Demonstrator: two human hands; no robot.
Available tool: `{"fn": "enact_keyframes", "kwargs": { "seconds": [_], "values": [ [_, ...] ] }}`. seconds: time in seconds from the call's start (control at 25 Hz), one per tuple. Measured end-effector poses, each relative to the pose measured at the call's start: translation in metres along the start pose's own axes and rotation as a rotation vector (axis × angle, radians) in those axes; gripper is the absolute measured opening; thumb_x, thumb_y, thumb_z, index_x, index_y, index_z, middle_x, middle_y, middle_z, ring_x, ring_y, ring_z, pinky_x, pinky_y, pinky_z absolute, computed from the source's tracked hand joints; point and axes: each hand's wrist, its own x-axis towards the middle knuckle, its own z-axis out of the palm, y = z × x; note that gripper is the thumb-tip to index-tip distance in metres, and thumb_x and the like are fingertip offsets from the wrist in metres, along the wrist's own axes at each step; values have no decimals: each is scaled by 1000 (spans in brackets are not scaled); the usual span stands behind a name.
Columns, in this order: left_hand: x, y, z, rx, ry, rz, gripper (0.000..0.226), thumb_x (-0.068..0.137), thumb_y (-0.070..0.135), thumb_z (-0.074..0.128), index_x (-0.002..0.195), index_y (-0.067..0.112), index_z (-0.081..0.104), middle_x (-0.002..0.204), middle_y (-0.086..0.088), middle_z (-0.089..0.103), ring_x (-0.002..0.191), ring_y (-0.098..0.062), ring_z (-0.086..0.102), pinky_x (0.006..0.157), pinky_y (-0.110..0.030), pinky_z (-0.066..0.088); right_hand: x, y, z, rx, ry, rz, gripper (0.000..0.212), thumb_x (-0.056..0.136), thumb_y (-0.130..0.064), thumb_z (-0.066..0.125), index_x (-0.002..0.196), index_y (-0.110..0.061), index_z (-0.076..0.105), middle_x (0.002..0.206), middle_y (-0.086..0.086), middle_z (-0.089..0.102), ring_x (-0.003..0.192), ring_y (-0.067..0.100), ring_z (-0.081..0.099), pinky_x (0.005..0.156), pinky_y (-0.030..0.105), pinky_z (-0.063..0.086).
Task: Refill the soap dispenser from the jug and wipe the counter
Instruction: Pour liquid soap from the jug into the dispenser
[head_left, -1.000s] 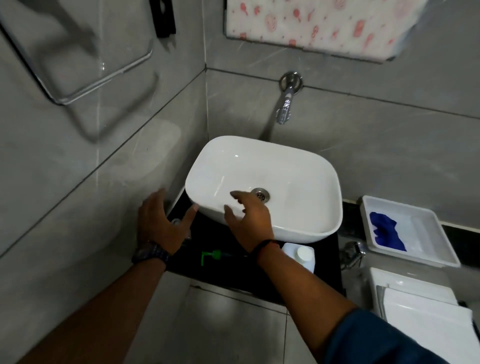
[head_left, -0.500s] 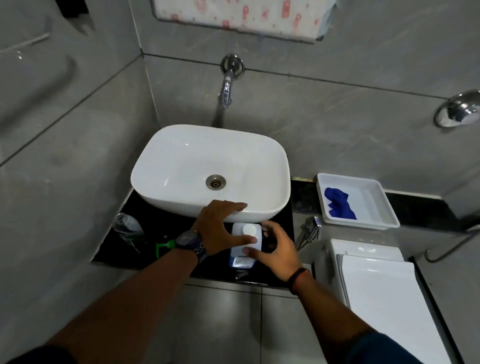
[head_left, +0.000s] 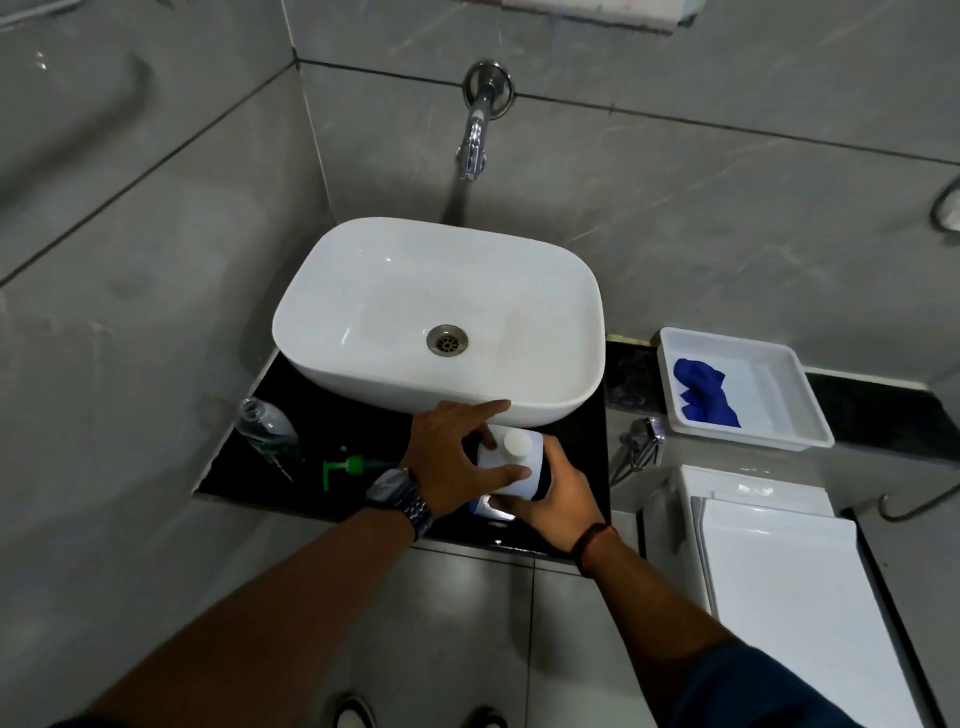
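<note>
Basin (head_left: 436, 312) sits on the counter (head_left: 332, 410) at frame centre, with the tap (head_left: 475, 140) on the wall above. Jug (head_left: 511, 462) stands on the counter just below the basin. Left hand (head_left: 452, 462) holds the jug's left side; right hand (head_left: 553, 499) holds its lower right. Bottle (head_left: 267, 428) is at the counter's left edge. Pump head (head_left: 345, 466) lies between bottle and left hand. Tray (head_left: 779, 426) is right of the basin, with the cloth (head_left: 701, 392) in its left half.

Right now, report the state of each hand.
Left hand: grips the white jug, thumb across it.
Right hand: holds the same jug's right side.
</note>
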Motion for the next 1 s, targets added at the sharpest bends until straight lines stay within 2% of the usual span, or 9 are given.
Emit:
{"fn": "enact_keyframes", "kwargs": {
  "seconds": [0.12, 0.2, 0.32, 0.4, 0.52, 0.64, 0.72, 0.84, 1.0],
  "values": [
    [2, 2, -2, 53, -28, 12, 71, 54, 57, 75, 114, 21, 63, 75, 5, 61, 79, -15, 53, 75, -44, 48, 1, -2, 1, -14, 2, 0, 75, 57, -40, 88, 116, -53, 43, 116, -21, 59, 103, -8, 55, 76, 9, 48],
    [3, 4, -1, 49, -46, 26, 60, 55, 59, 68, 102, 23, 69, 75, 4, 59, 78, -16, 53, 72, -44, 48, 1, -3, 2, -15, -2, -1, 77, 57, -39, 89, 118, -51, 43, 116, -21, 59, 104, -9, 55, 76, 8, 47],
    [6, 0, -4, 69, 57, 21, 44, 52, 57, 75, 78, 22, 67, 71, 6, 55, 70, -14, 51, 66, -40, 48, 0, -4, -1, -4, -11, 1, 78, 57, -40, 89, 120, -50, 43, 117, -21, 58, 103, -8, 55, 76, 9, 48],
    [7, -3, -5, 78, 67, 29, 44, 53, 55, 78, 81, 24, 63, 74, 10, 54, 71, -12, 50, 68, -39, 47, 0, -5, -1, -12, -13, 0, 78, 57, -41, 88, 119, -49, 42, 116, -21, 58, 104, -7, 55, 76, 8, 48],
    [9, -1, -1, 42, -24, 88, 42, 63, 50, 69, 94, 21, 68, 87, 6, 64, 84, -16, 57, 74, -44, 47, 0, -8, 0, -20, -15, 3, 79, 58, -38, 89, 119, -49, 41, 116, -21, 57, 104, -5, 55, 73, 6, 47],
    [11, 0, 2, 21, -19, 92, 34, 65, 45, 71, 87, 19, 70, 86, 3, 68, 82, -17, 60, 74, -45, 47, 0, -7, 0, -27, -11, -1, 78, 59, -37, 89, 117, -51, 40, 115, -21, 56, 103, -5, 55, 72, 7, 47],
    [9, -3, 1, 26, 38, 99, 30, 63, 40, 76, 83, 18, 70, 82, 3, 68, 78, -17, 60, 71, -44, 47, 0, -8, 1, -27, -17, -9, 79, 58, -38, 89, 120, -48, 40, 117, -20, 56, 105, -2, 55, 77, 11, 49],
    [9, -3, 0, 43, 158, 93, 28, 61, 40, 78, 77, 20, 67, 76, 5, 66, 73, -13, 59, 67, -38, 48, 3, -10, 3, -34, -21, -8, 79, 56, -43, 88, 118, -51, 40, 116, -21, 56, 105, -2, 55, 80, 16, 49],
    [21, -1, -4, 7, 303, 34, 30, 61, 47, 75, 77, 25, 63, 74, 8, 62, 72, -4, 52, 65, -19, 42, 3, -10, 2, -51, -13, -7, 75, 55, -47, 87, 113, -55, 41, 113, -23, 57, 101, -4, 55, 76, 13, 49]
  ]
}}
